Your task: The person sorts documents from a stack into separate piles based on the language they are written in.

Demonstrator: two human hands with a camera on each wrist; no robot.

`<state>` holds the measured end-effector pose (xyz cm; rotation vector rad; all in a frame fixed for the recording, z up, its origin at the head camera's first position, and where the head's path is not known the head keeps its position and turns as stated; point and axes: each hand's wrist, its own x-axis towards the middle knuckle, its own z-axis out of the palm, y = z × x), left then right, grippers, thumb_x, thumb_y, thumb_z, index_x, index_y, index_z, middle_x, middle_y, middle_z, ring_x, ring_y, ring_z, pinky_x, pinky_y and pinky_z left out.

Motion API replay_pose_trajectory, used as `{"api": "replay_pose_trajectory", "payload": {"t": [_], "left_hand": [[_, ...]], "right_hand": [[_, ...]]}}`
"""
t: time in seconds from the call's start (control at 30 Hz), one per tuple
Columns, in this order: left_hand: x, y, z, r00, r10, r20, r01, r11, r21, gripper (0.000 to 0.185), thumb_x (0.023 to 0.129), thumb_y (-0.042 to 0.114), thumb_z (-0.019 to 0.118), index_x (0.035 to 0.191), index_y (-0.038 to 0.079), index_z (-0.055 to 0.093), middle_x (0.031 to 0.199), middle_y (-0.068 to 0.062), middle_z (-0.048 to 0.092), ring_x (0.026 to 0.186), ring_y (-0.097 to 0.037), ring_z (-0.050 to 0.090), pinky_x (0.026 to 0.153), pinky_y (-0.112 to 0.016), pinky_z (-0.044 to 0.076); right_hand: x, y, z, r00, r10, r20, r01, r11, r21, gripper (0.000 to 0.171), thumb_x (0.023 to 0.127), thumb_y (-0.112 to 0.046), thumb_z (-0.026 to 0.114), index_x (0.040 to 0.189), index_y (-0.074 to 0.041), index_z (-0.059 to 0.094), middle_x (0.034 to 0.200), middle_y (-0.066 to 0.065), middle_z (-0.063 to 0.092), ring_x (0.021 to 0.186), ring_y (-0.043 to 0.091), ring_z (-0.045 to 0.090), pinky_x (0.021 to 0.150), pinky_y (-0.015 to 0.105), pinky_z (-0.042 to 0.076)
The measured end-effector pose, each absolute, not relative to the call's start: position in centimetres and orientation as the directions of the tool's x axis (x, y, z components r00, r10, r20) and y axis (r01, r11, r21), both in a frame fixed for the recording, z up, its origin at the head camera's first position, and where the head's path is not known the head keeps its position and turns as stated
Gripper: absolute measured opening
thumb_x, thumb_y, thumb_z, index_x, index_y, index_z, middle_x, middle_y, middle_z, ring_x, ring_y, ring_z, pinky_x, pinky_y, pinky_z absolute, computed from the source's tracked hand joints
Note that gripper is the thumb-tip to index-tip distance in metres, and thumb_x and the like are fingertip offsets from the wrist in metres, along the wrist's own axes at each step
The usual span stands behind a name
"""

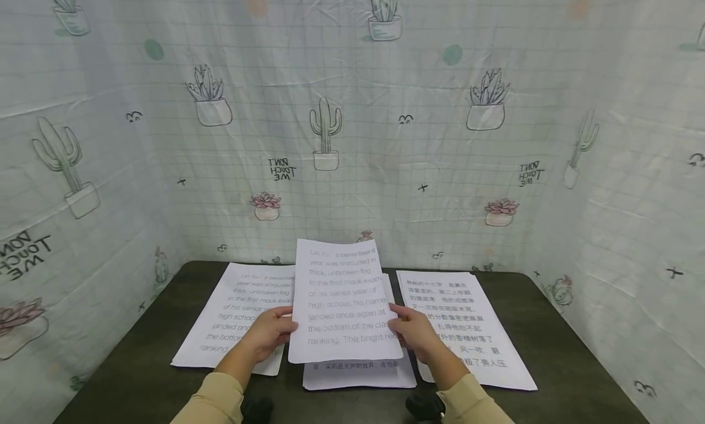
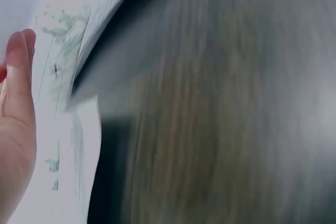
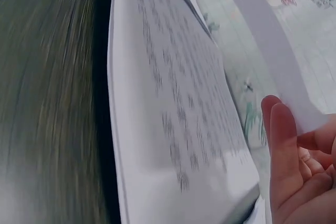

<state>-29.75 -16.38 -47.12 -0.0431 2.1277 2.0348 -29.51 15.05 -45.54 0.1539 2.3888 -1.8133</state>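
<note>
The table [image 1: 551, 350] is dark and wood-grained, walled on three sides by a pale cactus-print cloth [image 1: 440, 167]. Taking the middle stack [image 1: 358, 375] as the landmark: a sheet [image 1: 344, 301] is held up above it, tilted so its top edge leans away from the person and its lower edge hangs just over the stack's near half. To do this lift well, I judge the two hands should rise evenly and keep the page taut but not pulled, so it neither buckles nor drags the page below it; a light hold at the side edges is enough, and the thumbs should stay clear of the print.

Left of the stack lies a page [image 1: 231, 320] of English text; right of it lies a page [image 1: 468, 326] of Chinese text. The stack's own top page shows a line of Chinese at its near edge.

The held sheet is white, thin enough to flex, printed in large grey English lines.

The left hand [image 1: 268, 335] grips the sheet's left edge, thumb in front and fingers curled behind. The right hand [image 1: 420, 335] pinches the right edge likewise; the wrist view shows its fingers [image 3: 283, 145] bent round the paper.
</note>
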Motion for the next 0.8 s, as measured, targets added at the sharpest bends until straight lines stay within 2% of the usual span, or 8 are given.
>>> {"api": "replay_pose_trajectory", "payload": {"t": [0.23,0.43,0.8], "left_hand": [[-29.2,-19.1,-46.7,-0.986,-0.014,-0.165,-0.166,0.090,0.982,0.045,0.091,0.002,0.058,0.134,-0.007,0.052,0.116,-0.019,0.068,0.094,-0.020,0.070,0.082,-0.034,0.059],[-28.9,-21.6,-46.6,-0.982,-0.074,-0.171,-0.179,0.104,0.978,0.045,0.094,0.006,0.056,0.137,-0.008,0.049,0.119,-0.020,0.065,0.091,-0.016,0.069,0.077,-0.029,0.059],[-28.3,-25.9,-47.1,-0.977,-0.107,-0.184,-0.190,0.047,0.981,0.050,0.098,0.006,0.052,0.144,-0.009,0.039,0.099,-0.001,0.071,0.080,-0.010,0.068,0.068,-0.026,0.057]], "right_hand": [[-29.9,11.9,-45.2,-0.980,-0.080,-0.184,0.159,0.250,-0.955,0.056,0.089,-0.001,0.055,0.144,-0.001,0.045,0.101,0.013,0.065,0.080,0.017,0.066,0.069,0.032,0.058],[-30.0,9.6,-44.8,-0.968,-0.177,-0.175,0.134,0.224,-0.965,0.059,0.089,0.001,0.053,0.147,0.001,0.041,0.106,0.015,0.061,0.085,0.018,0.065,0.074,0.036,0.059],[-29.9,5.6,-44.9,-0.943,-0.259,-0.207,0.162,0.185,-0.969,0.064,0.088,0.005,0.057,0.149,-0.002,0.038,0.104,0.011,0.056,0.086,0.017,0.059,0.071,0.030,0.056]]}}
